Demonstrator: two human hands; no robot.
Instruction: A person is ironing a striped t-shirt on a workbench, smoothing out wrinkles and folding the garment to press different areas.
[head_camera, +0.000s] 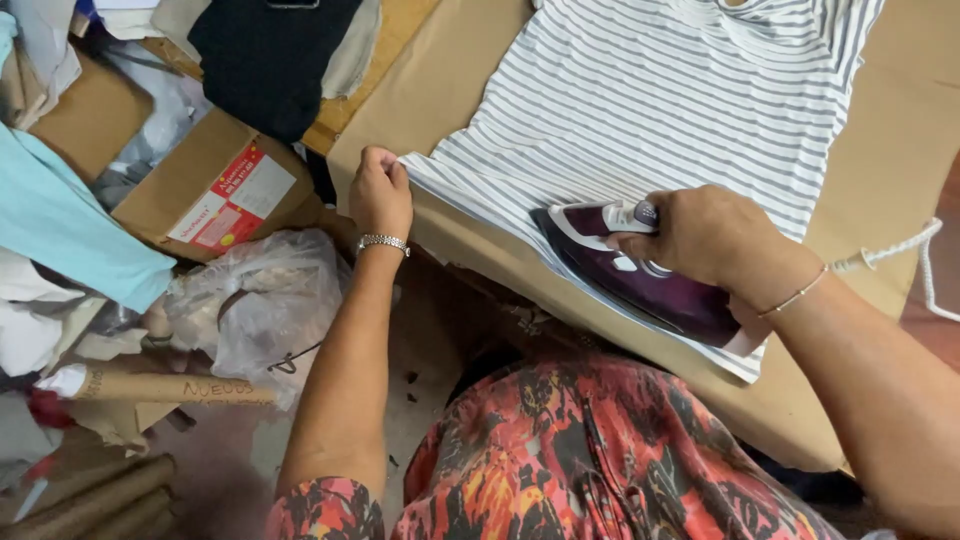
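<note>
left hand (380, 195): my grip pinched shut on corner of striped shirt (650, 110), at table's (900, 150) left edge
striped shirt: flat on brown-covered table, hem nearest me
iron (640, 275): purple, sole down on shirt hem
right hand (710, 235): my grip wrapped tight round iron handle
cord (900, 250): white, trailing right

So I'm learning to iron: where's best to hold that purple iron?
By the top handle, from above and behind, as the right hand does: the iron lies soleplate-down on the striped shirt, nose pointing away, so the handle faces up.
</note>
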